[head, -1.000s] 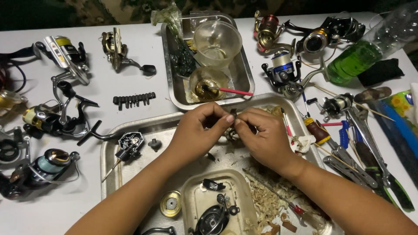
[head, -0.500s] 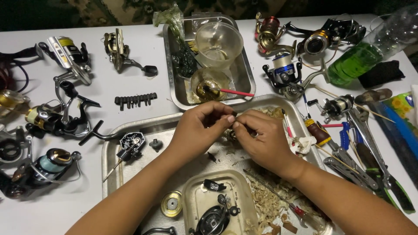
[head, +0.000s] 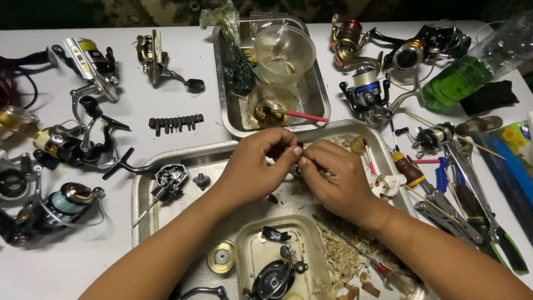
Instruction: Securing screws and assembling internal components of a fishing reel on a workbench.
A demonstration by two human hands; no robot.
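Above the crowded steel tray [head: 166, 222], hemmed by fishing reels [head: 61, 147], both hands, left hand [head: 256, 166] and right hand [head: 336, 176], pinch 1 small dark reel part [head: 298, 162] together.

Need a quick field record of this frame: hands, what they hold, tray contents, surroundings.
left hand: pinching a small dark part, mostly hidden
right hand: fingertips on the same part
work surface: large steel tray on white table
in tray: black reel side plate, brass round spool, wood shavings
behind: smaller steel tray with clear plastic cup
right side: green plastic bottle
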